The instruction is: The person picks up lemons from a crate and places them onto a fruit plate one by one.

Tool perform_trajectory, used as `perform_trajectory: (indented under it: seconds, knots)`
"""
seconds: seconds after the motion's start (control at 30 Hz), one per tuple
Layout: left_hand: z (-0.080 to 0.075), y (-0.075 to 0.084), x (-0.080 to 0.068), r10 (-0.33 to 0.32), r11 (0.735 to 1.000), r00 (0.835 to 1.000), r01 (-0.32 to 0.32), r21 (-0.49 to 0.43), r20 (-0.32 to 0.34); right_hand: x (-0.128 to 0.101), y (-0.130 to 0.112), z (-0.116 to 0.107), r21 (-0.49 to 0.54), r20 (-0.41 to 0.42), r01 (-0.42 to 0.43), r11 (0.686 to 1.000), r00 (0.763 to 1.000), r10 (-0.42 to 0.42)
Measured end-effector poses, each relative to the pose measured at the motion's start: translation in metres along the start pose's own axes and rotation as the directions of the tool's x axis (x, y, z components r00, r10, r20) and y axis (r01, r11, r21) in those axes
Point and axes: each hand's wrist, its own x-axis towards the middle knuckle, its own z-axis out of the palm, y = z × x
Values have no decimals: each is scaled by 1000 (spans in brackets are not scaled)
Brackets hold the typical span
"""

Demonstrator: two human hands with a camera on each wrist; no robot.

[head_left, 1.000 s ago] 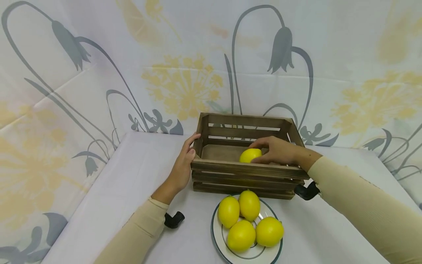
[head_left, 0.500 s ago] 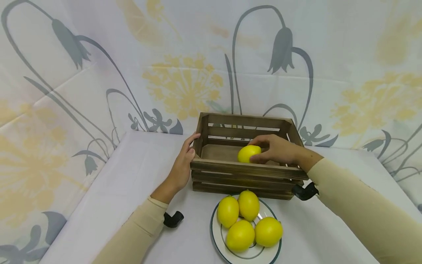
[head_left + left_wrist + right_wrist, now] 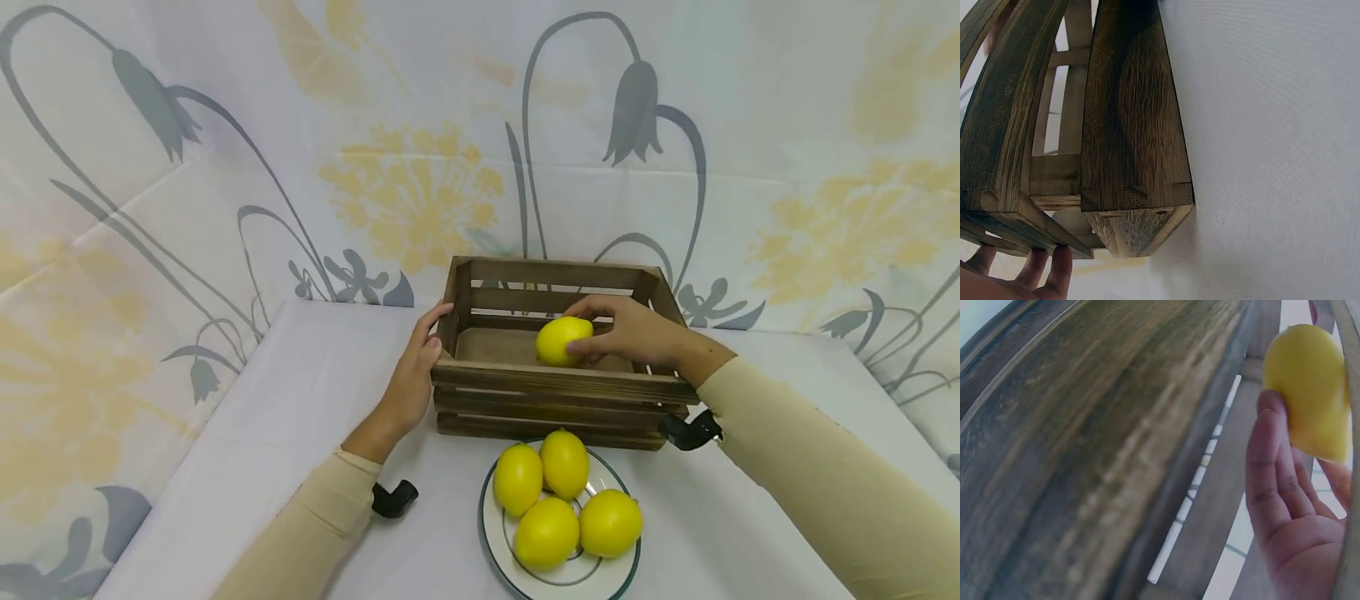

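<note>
Lemon (image 3: 562,341), smooth, bright yellow and oval, sits in the right hand (image 3: 633,333), whose grip is clamped on it with fingers (image 3: 1270,481) curled round its side, just above the floor of the crate (image 3: 558,398). That crate is dark slatted wood, standing on the white counter (image 3: 300,433); its front slats rise between the lemon and the plate (image 3: 495,546), which lies just before it and carries four more lemons (image 3: 564,500). The left hand (image 3: 412,383) rests against the crate's left end, fingers straight at the corner post. A flowered cloth (image 3: 225,167) hangs behind.
</note>
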Motion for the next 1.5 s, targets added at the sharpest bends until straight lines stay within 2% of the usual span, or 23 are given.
perform_trajectory:
  seconds: [0.23, 0.47, 0.8, 1.03, 1.5]
  knots:
    - [2, -3, 1, -10, 1000, 1000, 10, 18, -7, -7, -7, -4, -21, -105, 34, 999, 994, -36]
    - [0, -4, 1, 11, 1000, 1000, -11, 10, -8, -24, -22, -7, -63, -201, 54, 997, 977, -66]
    - [0, -3, 1, 14, 1000, 1000, -14, -4, -1, -46, -34, -5, -65, -231, 139, 988, 961, -150]
    - [0, -3, 2, 23, 1000, 1000, -23, -4, -8, -56, -36, 8, -67, -242, 215, 974, 944, -225]
    - [0, -4, 2, 15, 1000, 1000, -14, 27, -19, -83, -36, 33, 12, -254, 315, 949, 919, -301]
